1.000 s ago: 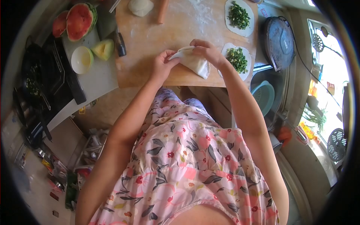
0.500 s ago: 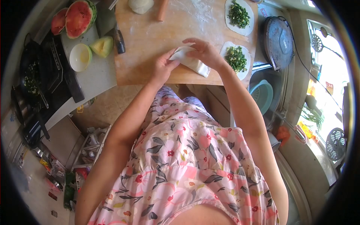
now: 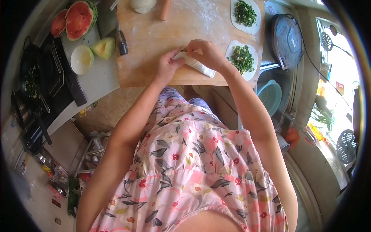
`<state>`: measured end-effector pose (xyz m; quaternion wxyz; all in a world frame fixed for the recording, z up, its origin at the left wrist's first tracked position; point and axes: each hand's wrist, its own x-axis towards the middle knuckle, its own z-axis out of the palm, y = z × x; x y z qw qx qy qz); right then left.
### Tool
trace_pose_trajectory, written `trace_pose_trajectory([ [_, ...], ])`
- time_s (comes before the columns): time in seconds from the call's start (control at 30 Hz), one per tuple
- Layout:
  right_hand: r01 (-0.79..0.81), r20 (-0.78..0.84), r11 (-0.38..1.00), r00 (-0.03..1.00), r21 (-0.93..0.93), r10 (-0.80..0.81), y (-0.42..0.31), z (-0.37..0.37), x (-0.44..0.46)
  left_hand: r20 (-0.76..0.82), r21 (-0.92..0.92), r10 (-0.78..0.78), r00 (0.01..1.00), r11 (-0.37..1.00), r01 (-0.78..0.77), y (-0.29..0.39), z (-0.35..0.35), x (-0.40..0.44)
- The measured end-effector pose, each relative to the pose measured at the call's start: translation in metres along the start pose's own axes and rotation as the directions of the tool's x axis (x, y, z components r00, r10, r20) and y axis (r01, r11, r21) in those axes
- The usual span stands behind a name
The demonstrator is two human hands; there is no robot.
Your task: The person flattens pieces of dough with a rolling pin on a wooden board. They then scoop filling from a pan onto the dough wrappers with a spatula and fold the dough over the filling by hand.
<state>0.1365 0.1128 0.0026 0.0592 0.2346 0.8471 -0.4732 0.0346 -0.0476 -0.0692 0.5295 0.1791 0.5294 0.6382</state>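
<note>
A folded white dough pocket [image 3: 201, 68] lies slantwise on the wooden board [image 3: 147, 71] near its front edge. At its upper left end, my left hand [image 3: 169, 63] grips the dough between thumb and fingers. My right hand [image 3: 205, 53] is bent over the same end, fingers closed at the dough's edge; its fingertips are partly hidden. To the right lies a flat dough round topped with chopped greens [image 3: 242, 60]. Another such dough round [image 3: 245, 14] is farther back.
A dough ball [image 3: 143, 4] and a rolling pin [image 3: 166, 9] lie at the board's back, a dark-handled tool [image 3: 122, 41] at its left edge. Left are a bowl [image 3: 82, 60], cut watermelon [image 3: 80, 21] and a pan [image 3: 33, 79]. Right are a round electric griddle [image 3: 286, 40] and a sink basin [image 3: 269, 98].
My right hand has turned and closed over the dough's upper end, its fingers no longer stretched out. My left hand stays at the same end, hardly moved.
</note>
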Motion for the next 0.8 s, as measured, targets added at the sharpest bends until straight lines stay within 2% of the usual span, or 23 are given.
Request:
trace_pose_trajectory([
  [0.07, 0.047, -0.001, 0.999, 0.999, -0.003, -0.047, -0.003, -0.002, -0.001, -0.001, 0.056, -0.004, 1.0, 0.998, 0.004, 0.004, 0.0, 0.001],
  [0.17, 0.086, -0.08, 0.993, 0.994, 0.084, -0.08, 0.002, 0.004, -0.002, 0.011, 0.036, -0.021, 1.0, 0.999, 0.02, 0.0, -0.002, 0.003],
  [0.27, 0.092, -0.093, 0.995, 0.992, 0.045, -0.087, -0.002, 0.006, -0.001, 0.028, 0.056, 0.0, 1.0, 0.998, -0.002, 0.003, -0.001, 0.002],
  [0.57, 0.104, -0.184, 0.991, 0.979, 0.081, -0.088, 0.005, 0.012, -0.002, 0.058, 0.061, 0.072, 0.996, 0.995, -0.075, 0.005, 0.0, 0.002],
  [0.67, 0.035, -0.168, 0.992, 0.986, 0.123, -0.013, 0.003, 0.01, -0.002, 0.037, 0.083, -0.096, 0.995, 0.992, 0.092, 0.014, -0.003, -0.001],
  [0.8, -0.003, -0.161, 0.991, 0.987, 0.131, 0.025, 0.005, 0.01, -0.002, 0.088, -0.314, -0.177, 0.98, 0.929, 0.196, -0.003, -0.012, -0.001],
])
